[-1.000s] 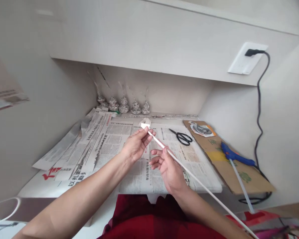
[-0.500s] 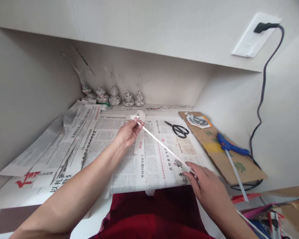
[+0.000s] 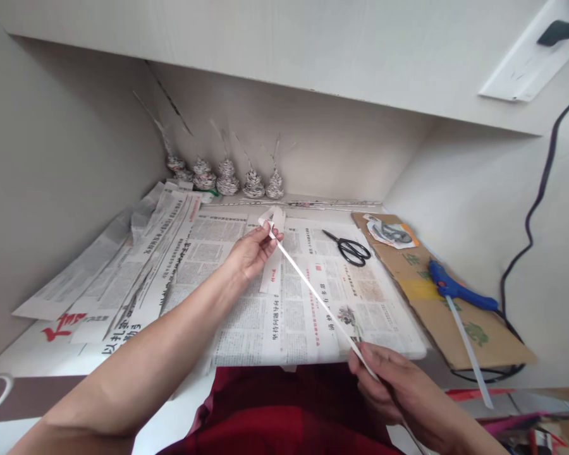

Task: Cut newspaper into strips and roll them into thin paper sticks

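Head view: thin white paper stick (image 3: 313,289) held on a slant

The long axis is run from far left to near right, above the newspaper (image 3: 289,328). At the far end the paper stick is pinched between thumb and fingertips by the left hand (image 3: 255,253); farther down it is clasped by the bent fingers of the right hand (image 3: 398,385), which is placed lower and closer to the body. From the left hand, the paper stick is led rightward and nearer. Its near end cannot be made out.
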`<state>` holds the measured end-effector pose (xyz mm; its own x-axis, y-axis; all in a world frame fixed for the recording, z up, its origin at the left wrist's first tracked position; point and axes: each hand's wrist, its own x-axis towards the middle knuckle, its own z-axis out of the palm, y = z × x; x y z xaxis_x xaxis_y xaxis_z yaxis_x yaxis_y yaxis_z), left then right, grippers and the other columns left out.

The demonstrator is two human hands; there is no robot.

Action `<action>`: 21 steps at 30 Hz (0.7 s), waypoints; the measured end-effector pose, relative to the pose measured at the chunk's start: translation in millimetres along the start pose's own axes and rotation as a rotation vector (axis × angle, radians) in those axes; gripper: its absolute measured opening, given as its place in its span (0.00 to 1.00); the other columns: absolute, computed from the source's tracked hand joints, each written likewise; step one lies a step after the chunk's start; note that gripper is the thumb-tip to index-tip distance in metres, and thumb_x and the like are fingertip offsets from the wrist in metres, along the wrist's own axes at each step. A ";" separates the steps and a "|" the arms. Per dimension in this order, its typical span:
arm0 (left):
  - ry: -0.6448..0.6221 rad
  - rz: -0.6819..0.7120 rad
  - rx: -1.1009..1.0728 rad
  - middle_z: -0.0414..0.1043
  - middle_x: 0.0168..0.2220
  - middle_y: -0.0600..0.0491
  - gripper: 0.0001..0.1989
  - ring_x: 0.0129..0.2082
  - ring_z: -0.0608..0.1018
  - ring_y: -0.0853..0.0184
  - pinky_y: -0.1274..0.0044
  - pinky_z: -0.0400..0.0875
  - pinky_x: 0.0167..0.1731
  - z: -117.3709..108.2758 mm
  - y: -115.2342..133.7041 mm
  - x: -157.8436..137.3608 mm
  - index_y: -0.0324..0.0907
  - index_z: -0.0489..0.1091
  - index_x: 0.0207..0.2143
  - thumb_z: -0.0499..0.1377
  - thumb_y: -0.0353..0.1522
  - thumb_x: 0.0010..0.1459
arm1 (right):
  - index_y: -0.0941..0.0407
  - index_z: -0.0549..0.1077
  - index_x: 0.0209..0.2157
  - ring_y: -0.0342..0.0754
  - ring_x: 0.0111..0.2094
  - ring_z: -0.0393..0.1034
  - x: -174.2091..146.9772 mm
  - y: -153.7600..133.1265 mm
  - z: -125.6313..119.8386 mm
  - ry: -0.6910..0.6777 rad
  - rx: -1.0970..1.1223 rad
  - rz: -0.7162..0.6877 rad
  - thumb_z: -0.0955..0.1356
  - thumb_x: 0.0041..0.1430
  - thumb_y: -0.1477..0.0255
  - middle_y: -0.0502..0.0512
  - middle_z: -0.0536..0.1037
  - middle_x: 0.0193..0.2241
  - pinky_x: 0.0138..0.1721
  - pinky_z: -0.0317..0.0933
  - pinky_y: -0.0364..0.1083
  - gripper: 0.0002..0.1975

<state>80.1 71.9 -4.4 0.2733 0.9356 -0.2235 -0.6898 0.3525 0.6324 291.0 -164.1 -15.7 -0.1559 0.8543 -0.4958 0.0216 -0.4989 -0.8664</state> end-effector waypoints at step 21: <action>-0.038 -0.048 -0.008 0.71 0.25 0.51 0.08 0.26 0.78 0.72 0.88 0.74 0.22 -2.5 -5.3 1.0 0.35 0.70 0.28 0.57 0.27 0.61 | 0.53 0.66 0.34 0.43 0.22 0.57 22.8 -3.3 6.6 0.167 -0.424 -0.180 0.59 0.64 0.54 0.47 0.63 0.22 0.25 0.52 0.43 0.16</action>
<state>82.3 71.0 -9.8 0.3314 0.9162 -0.2255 -0.6802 0.3976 0.6159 280.8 -143.9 -23.7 -0.0348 0.9505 -0.3087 0.4145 -0.2674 -0.8699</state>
